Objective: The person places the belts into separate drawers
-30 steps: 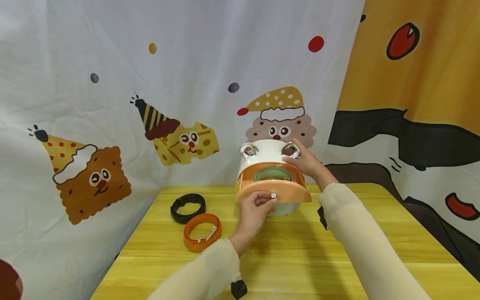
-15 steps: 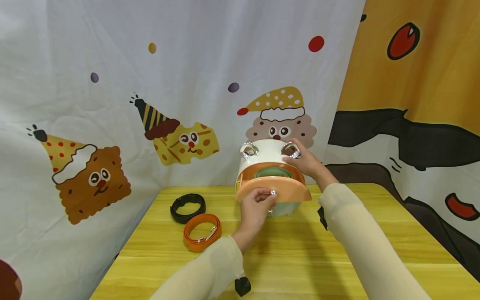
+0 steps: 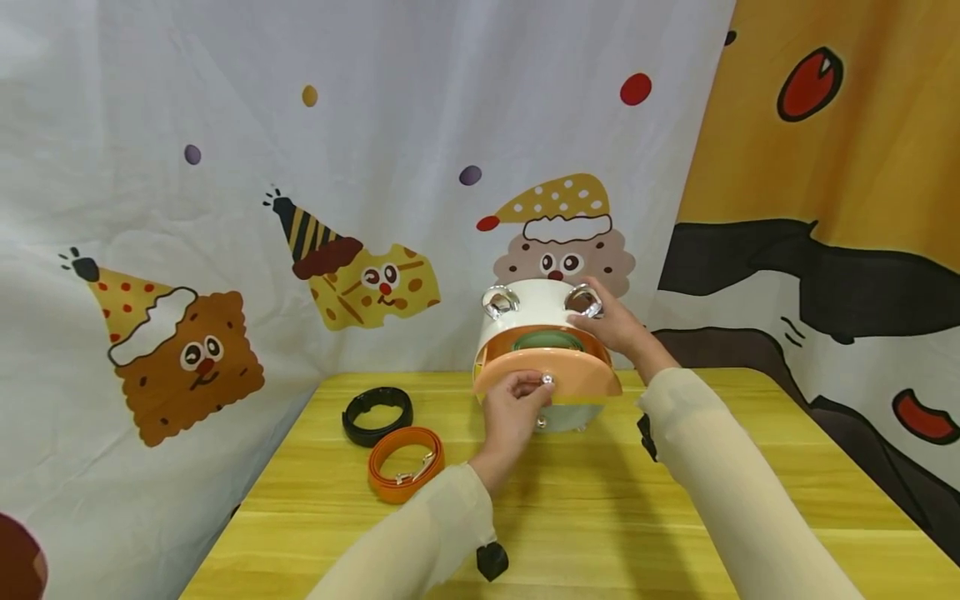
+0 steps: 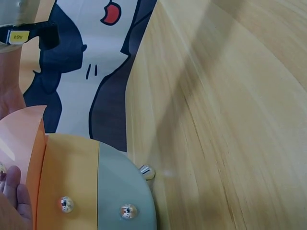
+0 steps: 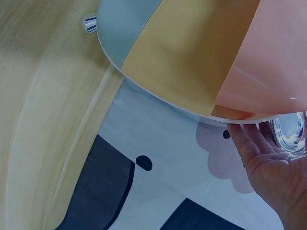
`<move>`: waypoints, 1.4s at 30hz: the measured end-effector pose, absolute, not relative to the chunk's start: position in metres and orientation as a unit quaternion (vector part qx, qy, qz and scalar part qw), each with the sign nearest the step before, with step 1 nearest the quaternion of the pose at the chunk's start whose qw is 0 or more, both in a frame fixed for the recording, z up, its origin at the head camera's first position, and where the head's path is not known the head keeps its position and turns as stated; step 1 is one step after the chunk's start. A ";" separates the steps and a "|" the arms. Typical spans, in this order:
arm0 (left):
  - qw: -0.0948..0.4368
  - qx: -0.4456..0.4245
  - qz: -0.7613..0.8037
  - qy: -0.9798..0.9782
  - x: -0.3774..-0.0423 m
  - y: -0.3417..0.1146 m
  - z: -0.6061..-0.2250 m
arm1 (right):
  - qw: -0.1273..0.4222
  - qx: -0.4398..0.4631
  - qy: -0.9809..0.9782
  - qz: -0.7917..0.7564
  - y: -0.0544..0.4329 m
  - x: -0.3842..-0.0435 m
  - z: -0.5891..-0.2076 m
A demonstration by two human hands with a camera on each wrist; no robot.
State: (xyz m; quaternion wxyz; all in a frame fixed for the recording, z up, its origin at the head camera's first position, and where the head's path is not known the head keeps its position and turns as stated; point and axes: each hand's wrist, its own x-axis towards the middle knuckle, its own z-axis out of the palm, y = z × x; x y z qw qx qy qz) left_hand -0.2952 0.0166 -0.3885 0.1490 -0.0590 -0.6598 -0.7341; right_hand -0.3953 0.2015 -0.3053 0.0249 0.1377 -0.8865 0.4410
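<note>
Left hand [image 3: 513, 412] is nearest, set low and slightly left of the drawer's middle. Thumb and fingertips pinch the silver knob [image 3: 548, 379] of the peach top drawer [image 3: 588, 379]. Drawer sits part-way out, jutting toward the person past the yellow middle drawer [image 4: 72, 167] and grey-green bottom drawer [image 4: 122, 179].

Key relation: drawer body lies just beyond the left hand. Slide axis runs front to back, into the shell; the curved front runs crosswise, left to right. Left hand is the nearer one to that front; right hand is higher, farther back, off to the right. Judgement: force at the knob has to follow the slide axis or the drawer could bind.

Rolled orange belt [image 3: 382, 486] lies on the surface [image 3: 750, 433], left of the left hand, metal buckle inside the coil. Rolled black belt [image 3: 375, 437] is just beyond it; can't tell if they touch.

Green coil [image 3: 547, 340] sits inside the drawer, mostly hidden by the front; probably another belt.

White-shelled mini cabinet [image 3: 536, 298] stands upright toward the far edge. Right hand [image 3: 613, 321] grips its top right by the silver ear ring [image 5: 279, 136]; contact partly hidden, looks like bracing. Printed curtain [image 3: 412, 75] hangs behind.
</note>
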 end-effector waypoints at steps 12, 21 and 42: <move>0.148 -0.064 -0.740 -0.653 -0.298 0.020 -0.389 | 0.019 0.138 -0.876 0.463 0.208 -0.396 -0.313; 0.142 -0.058 -0.739 -0.656 -0.300 0.022 -0.391 | -0.075 0.054 -0.899 0.429 0.216 -0.390 -0.321; 0.156 -0.054 -0.736 -0.656 -0.307 0.018 -0.391 | -0.163 0.042 -0.832 0.529 0.222 -0.395 -0.333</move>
